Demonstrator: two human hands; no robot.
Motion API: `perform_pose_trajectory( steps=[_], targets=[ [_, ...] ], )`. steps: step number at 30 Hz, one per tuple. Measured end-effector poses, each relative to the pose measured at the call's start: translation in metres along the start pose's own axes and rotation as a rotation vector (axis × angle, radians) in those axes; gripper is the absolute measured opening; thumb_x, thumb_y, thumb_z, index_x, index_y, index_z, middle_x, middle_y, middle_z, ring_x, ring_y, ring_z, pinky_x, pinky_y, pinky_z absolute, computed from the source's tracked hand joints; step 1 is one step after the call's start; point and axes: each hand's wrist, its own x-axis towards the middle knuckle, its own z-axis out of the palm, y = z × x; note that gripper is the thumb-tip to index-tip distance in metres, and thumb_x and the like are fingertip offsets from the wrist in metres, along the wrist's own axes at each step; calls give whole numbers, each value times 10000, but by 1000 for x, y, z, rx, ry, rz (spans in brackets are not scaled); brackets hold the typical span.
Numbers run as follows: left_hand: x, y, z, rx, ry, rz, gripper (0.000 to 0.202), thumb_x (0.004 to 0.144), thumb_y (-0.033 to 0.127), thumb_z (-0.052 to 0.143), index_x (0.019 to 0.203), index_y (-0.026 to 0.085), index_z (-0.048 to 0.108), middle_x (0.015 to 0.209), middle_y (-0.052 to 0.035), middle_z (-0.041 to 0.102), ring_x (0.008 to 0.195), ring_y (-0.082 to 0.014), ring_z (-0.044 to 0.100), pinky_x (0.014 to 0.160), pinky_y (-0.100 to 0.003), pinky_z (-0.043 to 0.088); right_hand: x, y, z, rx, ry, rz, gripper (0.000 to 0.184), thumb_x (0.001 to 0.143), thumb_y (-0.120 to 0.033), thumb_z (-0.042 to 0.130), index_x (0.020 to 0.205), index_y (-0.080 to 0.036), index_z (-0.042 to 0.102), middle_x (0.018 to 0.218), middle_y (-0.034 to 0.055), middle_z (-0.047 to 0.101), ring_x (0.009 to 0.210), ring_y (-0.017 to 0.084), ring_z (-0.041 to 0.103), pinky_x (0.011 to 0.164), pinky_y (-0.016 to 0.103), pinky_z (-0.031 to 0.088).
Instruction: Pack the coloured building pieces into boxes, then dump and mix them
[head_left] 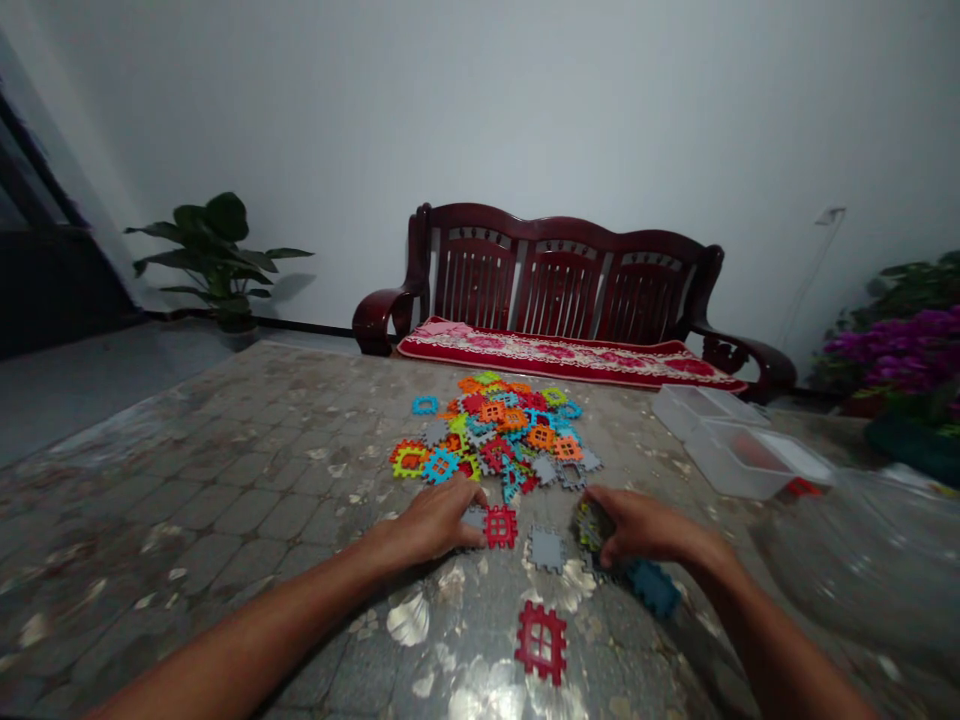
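My left hand (435, 520) is closed round the left side of a grey interlocking tile (475, 517), and a red window tile (500, 527) sits against the fingertips. My right hand (645, 525) grips a dark tile with yellow-green on it (589, 525); the fingers partly hide it. Beneath that hand lies a dark blue tile (654, 588). Between the hands a plain grey tile (547, 549) rests flat on the table. Closer to me is another red window tile (541, 642). Beyond both hands rises a heap of mixed coloured tiles (514, 425).
The table (300, 450) has a stone-patterned top. Clear plastic boxes (739, 460) and a large transparent container (862, 560) stand at the right. Behind the table is a dark red wooden bench (562, 270). Purple flowers (907, 350) are at far right.
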Motion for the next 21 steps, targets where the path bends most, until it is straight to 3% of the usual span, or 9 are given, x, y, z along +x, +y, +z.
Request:
perform_pose_trajectory(
  steps=[6,9,12,15,18,21],
  targets=[
    [8,7,4,37,-14,21,314,741,278,777,1017,228,636,1125,-44,656,1059,-267,604,897,-326,461,-3,0,14,-199,42,-53,518,556,-301,817,1036,-225,637,1138,62,645,1080,296,588,872,340,439],
    [11,13,6,39,-1,31,396,744,286,779,1103,232,620,1165,-62,651,1070,-275,599,913,-341,465,-1,-4,15,-183,42,-34,526,529,-287,829,1013,-219,635,1051,58,663,1001,294,606,819,334,442],
    [14,16,8,41,-24,83,538,733,318,814,1216,217,599,1267,-102,628,1173,-314,573,992,-373,451,-2,-2,12,-82,66,-24,485,533,-274,824,972,-224,625,957,25,676,912,261,613,756,309,429],
    [17,17,8,59,-82,147,523,752,291,806,1231,238,602,1315,-82,616,1233,-303,552,1048,-376,427,-7,7,6,127,76,-66,440,547,-235,793,948,-218,612,912,-5,682,878,226,614,733,285,437],
    [20,18,8,68,-133,147,454,757,262,793,1176,255,620,1253,-46,638,1161,-261,588,990,-336,456,-19,21,-2,313,48,-62,436,536,-206,770,941,-211,608,877,-18,680,856,210,621,720,274,459],
    [22,24,7,89,-150,110,419,722,271,814,1096,245,627,1175,-35,650,1066,-247,607,896,-307,472,-34,39,-3,313,35,-27,469,530,-183,757,978,-217,625,907,-14,691,879,211,627,724,268,468]
  ],
)
